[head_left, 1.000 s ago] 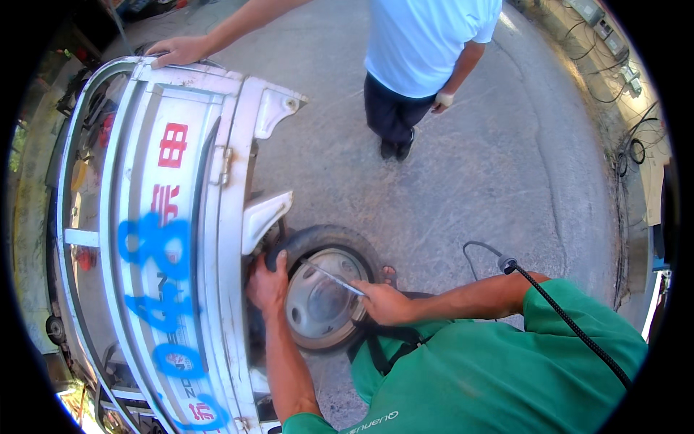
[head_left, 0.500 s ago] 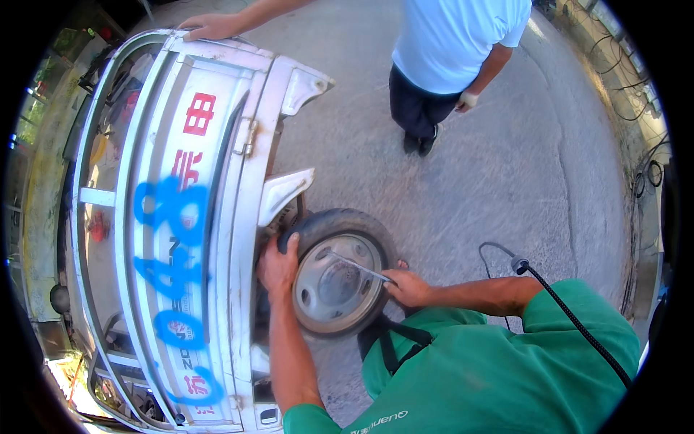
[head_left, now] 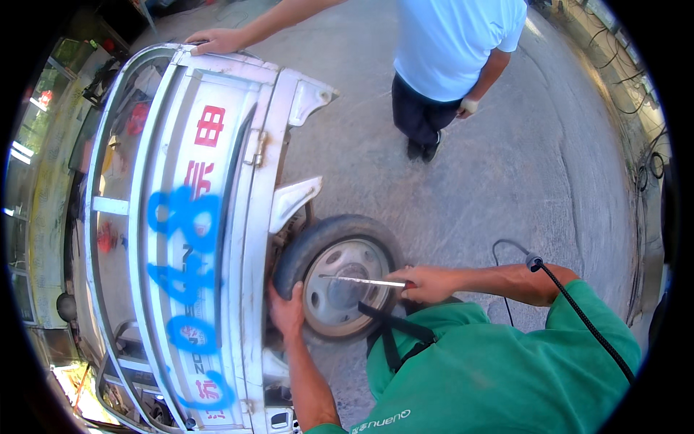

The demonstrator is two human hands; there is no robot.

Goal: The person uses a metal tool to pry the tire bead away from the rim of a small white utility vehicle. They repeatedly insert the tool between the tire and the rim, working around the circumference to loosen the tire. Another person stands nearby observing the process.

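Since the earlier frame, the left hand has slid lower along the tyre, and the slim metal tool has swung from a slant to nearly level across the wheel.

Largest is the white vehicle frame: painted sheet steel, scuffed, with sprayed blue strokes, bent brackets and a hinge. Its metal edges stand close to the left wrist, so that arm is best kept clear of them.

The wheel sits just beside the frame, round face toward the viewer: dull grey pressed steel with oval holes, ringed by dark, dusty rubber. The left thumb shows against the tyre's edge; the other fingers are partly hidden, so how tightly they hold I cannot tell. A broad, firm palm there should steady it.

The right hand has its fingers wrapped round the tool's reddish handle. The thin, straight, shiny shaft probably works best guided slowly, tip off the rubber; whether it touches the steel is unclear.
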